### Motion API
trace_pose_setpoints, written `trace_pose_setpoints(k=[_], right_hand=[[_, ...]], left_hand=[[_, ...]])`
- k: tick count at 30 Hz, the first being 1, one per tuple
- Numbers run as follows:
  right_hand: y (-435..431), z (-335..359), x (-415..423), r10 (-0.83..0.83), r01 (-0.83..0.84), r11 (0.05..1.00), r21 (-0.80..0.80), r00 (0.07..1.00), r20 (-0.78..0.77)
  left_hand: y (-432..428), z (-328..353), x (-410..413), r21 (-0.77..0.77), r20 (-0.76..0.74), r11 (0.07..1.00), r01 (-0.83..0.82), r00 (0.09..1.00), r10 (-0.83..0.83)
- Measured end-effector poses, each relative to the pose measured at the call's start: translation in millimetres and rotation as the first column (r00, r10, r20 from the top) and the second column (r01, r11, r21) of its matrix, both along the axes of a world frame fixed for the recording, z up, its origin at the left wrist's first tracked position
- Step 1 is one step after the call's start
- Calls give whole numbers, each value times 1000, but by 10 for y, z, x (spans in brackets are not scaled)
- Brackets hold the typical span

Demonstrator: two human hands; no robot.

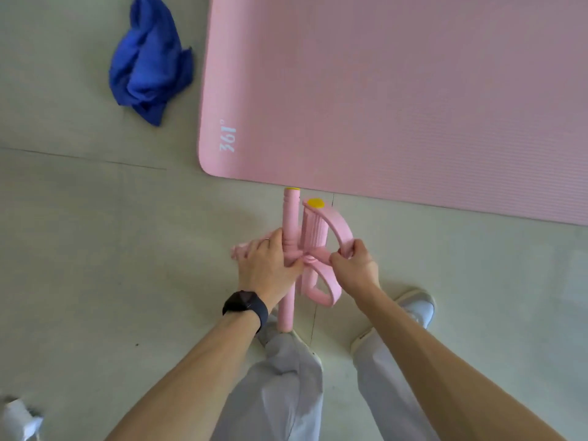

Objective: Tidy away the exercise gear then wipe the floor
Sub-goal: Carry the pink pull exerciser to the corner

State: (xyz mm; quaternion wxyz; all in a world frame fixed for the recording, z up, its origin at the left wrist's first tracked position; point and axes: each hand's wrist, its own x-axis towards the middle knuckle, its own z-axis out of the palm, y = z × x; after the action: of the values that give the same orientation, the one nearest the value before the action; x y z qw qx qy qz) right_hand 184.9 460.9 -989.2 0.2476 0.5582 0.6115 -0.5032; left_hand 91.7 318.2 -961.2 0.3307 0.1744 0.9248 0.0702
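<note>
One pale tiled floor point(95, 249) is seen below, with a pink mat point(397, 90) spread flat beyond the fingertips point(276, 237). A crumpled blue cloth point(149, 58) is left on the tiles well past the left fingers. A pink exerciser point(290, 214) is held above the floor, its bar running lengthwise away from the person, with the yellow cap pointed at the mat's edge. The left hand point(267, 265) is wrapped round the bar; the right hand point(356, 265) is clamped on a curved loop beside it.

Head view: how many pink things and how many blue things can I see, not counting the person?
Pink: 2, the mat and the pull exerciser
Blue: 1, the cloth
Total: 3
</note>
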Motion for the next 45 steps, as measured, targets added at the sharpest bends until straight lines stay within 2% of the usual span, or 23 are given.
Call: trace_pose_setpoints(k=[3,5,10,12,16,20,26,30,32,36,40,45], right_hand=[[201,1086,172,-30,33,997,63,999,-45],[375,1828,296,-72,79,992,99,994,-81],[921,3725,638,-152,205,957,206,957,-248],[1108,4390,735,-158,239,940,242,937,-311],[1364,5539,964,-160,332,872,361,888,-431],[1419,6415,1399,-230,485,749,452,829,-510],[1310,6975,2404,-407,713,517,473,691,-597],[1260,7208,3070,-498,826,367,427,562,-660],[1265,7340,3425,-535,857,258,446,511,-673],[1380,7522,4169,-583,856,101,508,464,-667],[1653,7621,4963,-589,855,3,519,421,-690],[2091,7794,5924,-587,834,-70,547,409,-699]], left_hand=[[154,918,-42,190,113,972,-139,986,119],[322,1537,-48,275,151,947,-167,980,129],[895,3381,48,325,90,943,-72,995,45],[1149,4103,100,346,136,935,-80,990,35],[1641,5191,247,522,152,853,-2,984,-90],[2106,6016,459,668,80,718,196,940,-331],[2687,6799,897,732,-63,513,449,793,-605],[3047,7052,1437,726,-73,421,544,670,-739],[3265,7183,1846,729,-79,361,582,595,-800],[3720,7451,2782,740,-114,210,639,427,-897],[4232,7571,3721,765,-119,115,634,315,-941],[4784,7686,4780,790,-134,75,609,290,-947]])
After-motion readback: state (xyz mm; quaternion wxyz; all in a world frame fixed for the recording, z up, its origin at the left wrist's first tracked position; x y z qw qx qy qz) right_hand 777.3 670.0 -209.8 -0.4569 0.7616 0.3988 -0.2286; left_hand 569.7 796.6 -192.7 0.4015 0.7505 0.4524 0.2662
